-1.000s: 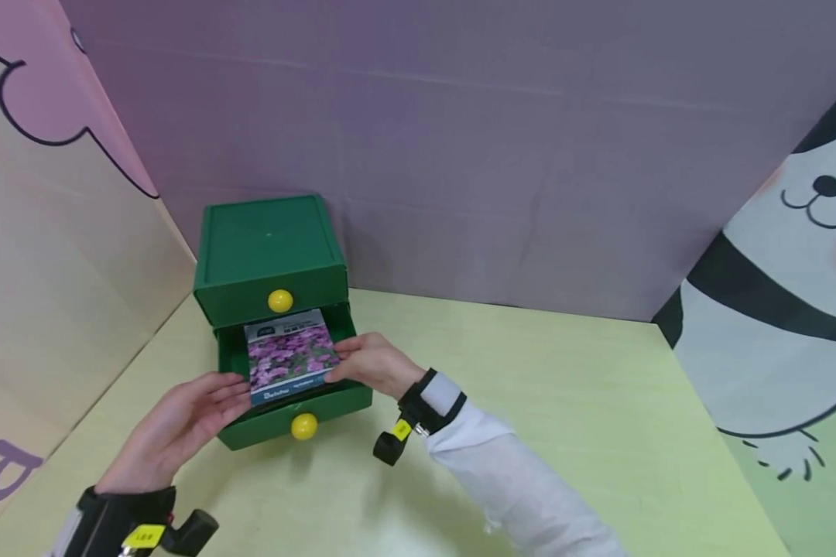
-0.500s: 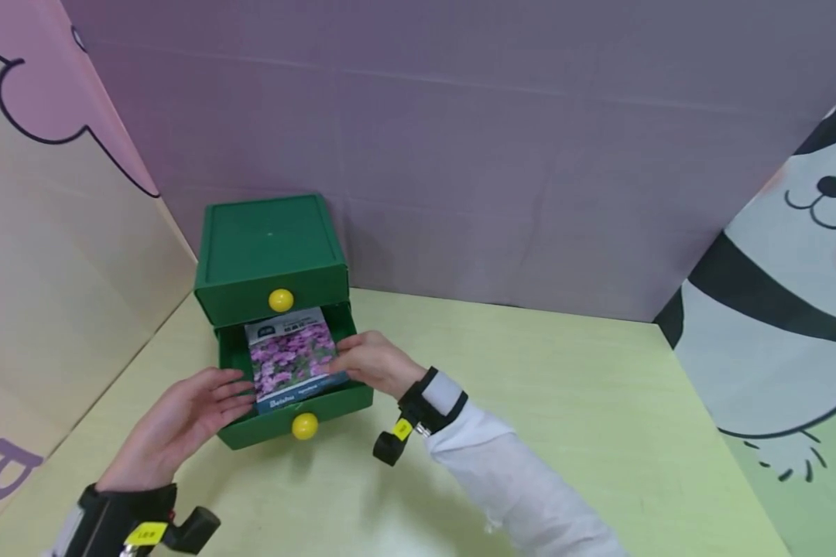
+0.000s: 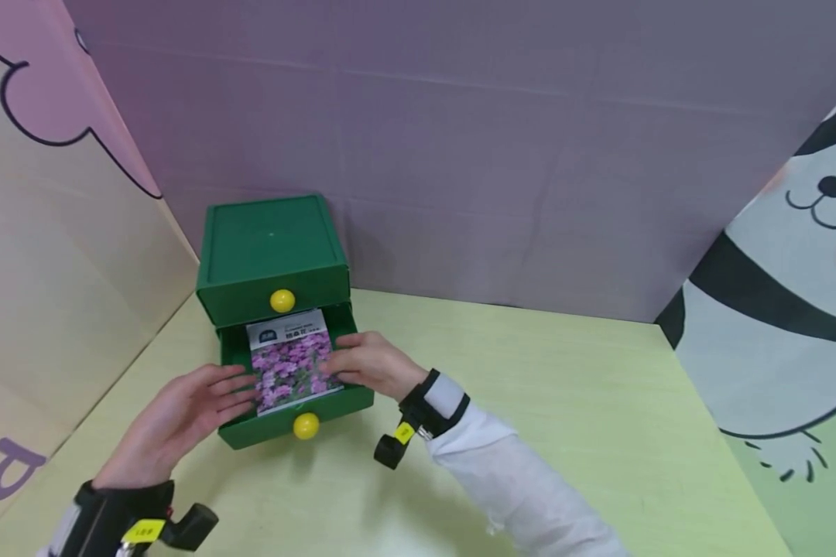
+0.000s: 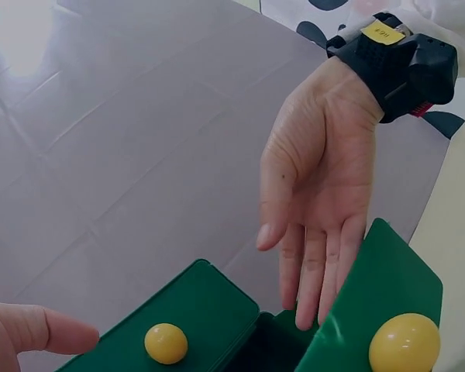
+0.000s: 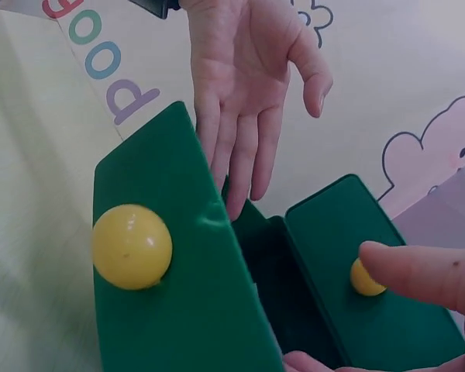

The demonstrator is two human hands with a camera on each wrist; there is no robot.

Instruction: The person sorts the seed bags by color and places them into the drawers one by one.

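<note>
Nearest the camera, the left hand (image 3: 181, 414) lies with fingers straight and relaxed, their tips at the left edge of the packet (image 3: 291, 361); it grasps nothing. The wrist views show those fingers reaching over the drawer (image 3: 289, 422) rim. The right hand (image 3: 369, 365) rests at the packet's right edge, fingers extended along it; whether it pinches the packet cannot be told from these views.

The packet lies tilted in the open lower drawer of the green chest (image 3: 272, 247), its near end riding over the drawer front, its far end tucked under the closed upper drawer. Each drawer front carries a yellow knob (image 3: 306, 425); the upper knob (image 3: 282, 301) sits just above the packet's top edge.

Risk, as judged: the packet is not seated flat. If the drawer is pushed in now, the raised near edge may catch under the upper drawer and crease or jam. Fingertips inside the rim could be nipped.

Writing: the packet shows purple flowers beneath a white header with small print, too small to read. Purple letters show on the left wall (image 3: 14, 468); the right wrist view reads them as "poo".
</note>
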